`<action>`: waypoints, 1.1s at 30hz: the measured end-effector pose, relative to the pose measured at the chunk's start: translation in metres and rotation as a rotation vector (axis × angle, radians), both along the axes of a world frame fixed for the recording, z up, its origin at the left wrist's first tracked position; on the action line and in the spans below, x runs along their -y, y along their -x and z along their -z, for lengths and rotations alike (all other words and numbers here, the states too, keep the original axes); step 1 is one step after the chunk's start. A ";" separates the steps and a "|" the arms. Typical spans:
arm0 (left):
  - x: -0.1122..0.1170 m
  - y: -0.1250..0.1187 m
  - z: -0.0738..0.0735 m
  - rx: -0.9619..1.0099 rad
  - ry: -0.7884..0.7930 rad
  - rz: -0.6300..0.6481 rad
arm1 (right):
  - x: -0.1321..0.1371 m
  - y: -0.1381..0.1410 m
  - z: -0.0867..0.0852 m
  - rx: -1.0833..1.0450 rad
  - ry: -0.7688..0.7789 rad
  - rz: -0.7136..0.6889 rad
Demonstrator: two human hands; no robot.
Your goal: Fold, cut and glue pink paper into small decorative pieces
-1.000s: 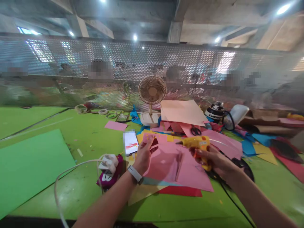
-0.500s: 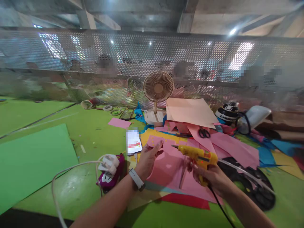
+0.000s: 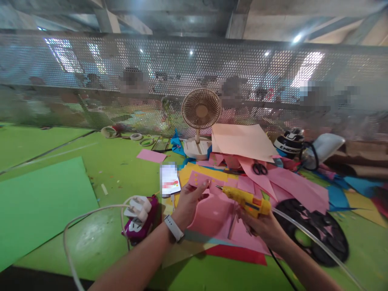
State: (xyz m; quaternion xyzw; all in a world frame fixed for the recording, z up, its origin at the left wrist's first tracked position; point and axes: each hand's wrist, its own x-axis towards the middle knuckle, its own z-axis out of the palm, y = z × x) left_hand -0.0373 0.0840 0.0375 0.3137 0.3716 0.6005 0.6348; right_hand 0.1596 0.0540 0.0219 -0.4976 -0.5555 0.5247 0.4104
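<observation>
My left hand (image 3: 188,202) wears a white watch and pinches the upper edge of a folded pink paper piece (image 3: 212,212), lifting it off the pile. My right hand (image 3: 260,226) grips a yellow glue gun (image 3: 244,198). Its nozzle points left, toward the pink piece's top edge, close to my left fingers. A clear glue stick trails out behind the gun to the right.
Coloured paper sheets (image 3: 281,182) cover the green table (image 3: 100,238), with scissors (image 3: 260,168), a small fan (image 3: 200,117), a phone (image 3: 169,180), a plug adapter with white cable (image 3: 139,214), a black cut-out sheet (image 3: 315,230), a helmet (image 3: 289,142) and tape rolls (image 3: 110,132). People sit behind a perforated metal screen (image 3: 91,81).
The glue gun's nozzle has moved left and closer to the pink piece held in my left hand. The view has tilted down slightly.
</observation>
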 end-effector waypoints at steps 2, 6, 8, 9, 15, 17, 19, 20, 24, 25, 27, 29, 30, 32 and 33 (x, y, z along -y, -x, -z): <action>0.000 0.000 0.001 -0.006 -0.006 0.005 | 0.002 0.002 -0.003 0.005 0.000 0.004; 0.000 -0.001 0.002 -0.005 -0.020 0.015 | 0.001 0.002 -0.004 0.008 -0.005 0.009; 0.000 -0.001 0.003 -0.003 -0.025 0.019 | -0.001 0.001 -0.002 0.027 -0.001 -0.002; 0.000 -0.001 0.003 -0.002 -0.027 0.020 | -0.002 0.000 0.000 0.034 0.000 -0.009; -0.001 -0.001 0.005 0.007 -0.029 0.023 | -0.005 -0.003 0.006 0.060 -0.008 -0.019; -0.001 -0.001 0.005 0.005 -0.029 0.022 | -0.005 -0.003 0.006 0.067 -0.009 -0.019; -0.001 -0.001 0.005 0.007 -0.030 0.020 | -0.005 -0.003 0.006 0.067 -0.010 -0.011; -0.001 -0.001 0.004 0.009 -0.031 0.020 | -0.005 -0.003 0.006 0.065 -0.006 -0.008; -0.001 -0.001 0.004 0.023 -0.029 0.014 | -0.005 -0.003 0.007 0.051 0.004 -0.008; -0.001 -0.001 0.004 0.026 -0.029 0.011 | -0.005 -0.003 0.007 0.053 -0.004 -0.009; -0.001 -0.002 0.005 0.033 -0.028 0.009 | -0.005 -0.003 0.007 0.069 -0.014 -0.009; -0.001 -0.002 0.006 0.040 -0.031 0.013 | -0.005 -0.003 0.006 0.087 -0.010 -0.006; -0.002 -0.002 0.006 0.043 -0.034 0.016 | -0.005 -0.003 0.006 0.095 -0.005 -0.004; -0.002 -0.002 0.006 0.046 -0.041 0.020 | -0.005 -0.003 0.005 0.098 0.001 -0.003; -0.002 -0.002 0.006 0.047 -0.042 0.022 | -0.005 -0.003 0.005 0.093 0.001 -0.002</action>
